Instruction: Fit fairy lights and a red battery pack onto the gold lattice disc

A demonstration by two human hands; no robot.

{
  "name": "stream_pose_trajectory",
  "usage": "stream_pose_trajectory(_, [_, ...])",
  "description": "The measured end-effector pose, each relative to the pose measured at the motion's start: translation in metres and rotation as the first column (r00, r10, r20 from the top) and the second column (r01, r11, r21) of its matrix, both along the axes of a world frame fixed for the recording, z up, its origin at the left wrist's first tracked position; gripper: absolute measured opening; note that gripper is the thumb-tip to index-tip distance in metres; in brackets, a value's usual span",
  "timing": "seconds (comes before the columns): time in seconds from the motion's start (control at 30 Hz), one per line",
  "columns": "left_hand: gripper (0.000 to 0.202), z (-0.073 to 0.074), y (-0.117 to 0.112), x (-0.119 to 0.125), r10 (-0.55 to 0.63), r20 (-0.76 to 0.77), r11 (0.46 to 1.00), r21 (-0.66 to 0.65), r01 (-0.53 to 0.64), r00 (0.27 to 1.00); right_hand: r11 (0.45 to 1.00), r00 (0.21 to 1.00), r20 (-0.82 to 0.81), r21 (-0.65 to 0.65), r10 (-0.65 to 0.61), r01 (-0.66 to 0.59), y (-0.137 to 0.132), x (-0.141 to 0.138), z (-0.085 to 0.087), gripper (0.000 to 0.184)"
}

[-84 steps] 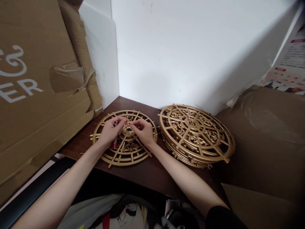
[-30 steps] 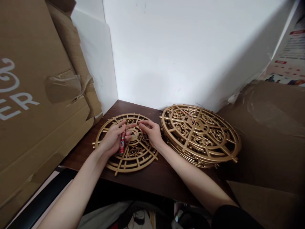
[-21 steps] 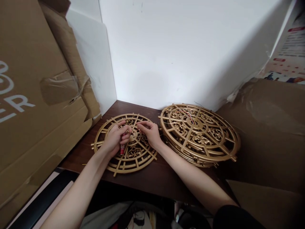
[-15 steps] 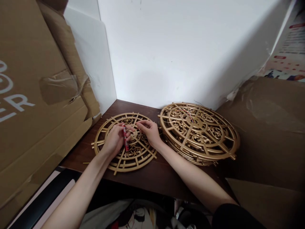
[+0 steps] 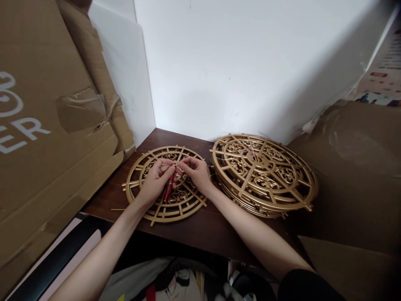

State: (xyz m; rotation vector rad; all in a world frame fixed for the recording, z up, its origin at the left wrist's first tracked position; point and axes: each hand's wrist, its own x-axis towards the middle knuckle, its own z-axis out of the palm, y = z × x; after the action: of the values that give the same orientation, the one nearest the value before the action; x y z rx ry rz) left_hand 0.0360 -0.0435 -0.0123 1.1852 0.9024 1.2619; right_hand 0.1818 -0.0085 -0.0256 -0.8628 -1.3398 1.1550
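Observation:
My left hand (image 5: 158,180) is closed over the near disc, with a slim red tube-shaped thing (image 5: 168,190) tucked in its fingers and pointing down toward me. Its thumb and fingertips also pinch something tiny and pale. Against them, the thumb and forefinger of my right hand (image 5: 194,172) are pressed together; what they grip is too small to make out. Beneath both hands, a round gold openwork disc (image 5: 184,215) with scrollwork lies flat on the dark wooden table (image 5: 200,228). The hands hide much of its centre.
On the right stands a stack of similar gold discs (image 5: 266,200), thin red and white wires (image 5: 253,154) loose at its top centre. A gold rod (image 5: 118,209) lies at the table's left. Cardboard boxes (image 5: 40,167) (image 5: 354,167) flank the table; a white panel (image 5: 232,67) rises behind.
My left thumb and fingertips have closed together and come up to the right hand's fingertips. The red thing has turned in my left hand. The view has shifted slightly.

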Motion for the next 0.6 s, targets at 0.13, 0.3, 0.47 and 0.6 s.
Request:
stream_pose_trajectory(0.13, [0.038, 0.0018, -0.0017, 0.0005, 0.005, -0.012, 1.0, 0.014, -0.005, 1.0, 1.0, 1.0, -0.005, 0.011, 0.017, -0.017, -0.0004, 0.0001, -0.0004, 0.028])
stream_pose_trajectory(0.3, [0.037, -0.0004, -0.0024, -0.0001, 0.0, -0.003, 1.0, 0.031, 0.0, 1.0, 1.0, 1.0, 0.008, 0.019, 0.022, -0.022, 0.0007, 0.0003, -0.0039, 0.027])
stream_pose_trajectory(0.47, [0.036, -0.0003, -0.0029, -0.0005, -0.006, -0.01, 0.999, 0.033, 0.006, 1.0, 0.999, 0.999, 0.014, 0.015, 0.04, -0.04, -0.0006, 0.0, -0.002, 0.027])
stream_pose_trajectory(0.6, [0.035, 0.0011, -0.0026, 0.0005, -0.007, -0.019, 0.999, 0.038, 0.008, 1.0, 0.998, 0.998, -0.004, 0.018, 0.065, -0.065, -0.0016, 0.0007, -0.0001, 0.028])
